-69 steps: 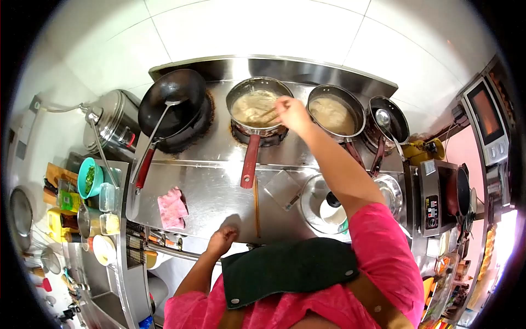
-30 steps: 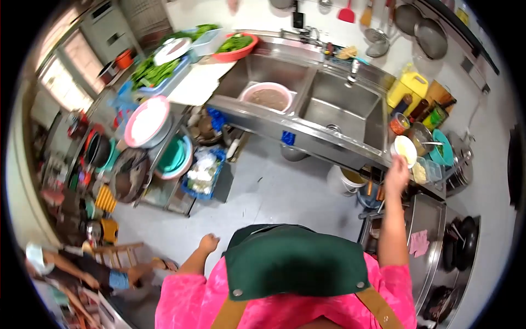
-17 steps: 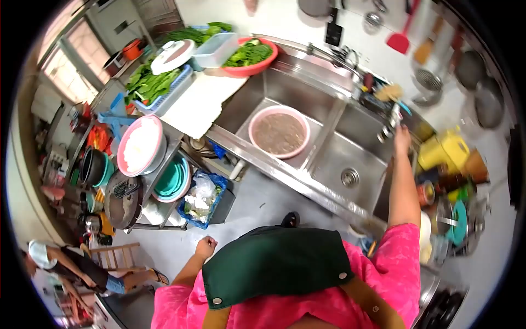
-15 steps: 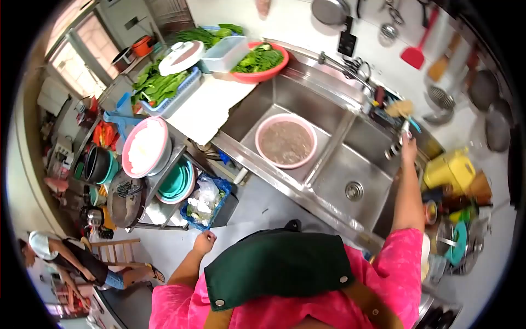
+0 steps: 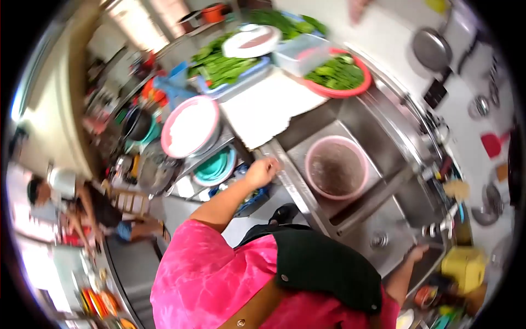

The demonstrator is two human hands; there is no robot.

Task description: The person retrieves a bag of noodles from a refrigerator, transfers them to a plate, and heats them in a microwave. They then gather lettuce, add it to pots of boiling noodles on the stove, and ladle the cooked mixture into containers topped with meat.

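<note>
My left hand [image 5: 263,171] is beside the front edge of the steel sink [image 5: 298,192], its fingers curled and nothing visible in them. My right hand [image 5: 417,253] is over the right basin, below the white-and-black tap spout [image 5: 436,228] and apart from it, fingers loosely extended and holding nothing. In the left basin stands a pink-rimmed bowl [image 5: 364,175] with murky brownish water in it. The drain [image 5: 378,239] shows on the floor of the right basin. Motion blurs the view a little.
A red basin [image 5: 366,86] of leafy greens and a clear plastic box [image 5: 298,57] stand behind the sink. A pink-rimmed tub [image 5: 166,131] of white contents sits at the left. A yellow jug [image 5: 464,268] is at the right; another person [image 5: 98,205] stands far left.
My right hand has let go of the tap and moved down over the right basin. My left hand has risen toward the sink's front edge. The whole view has turned and shifted.
</note>
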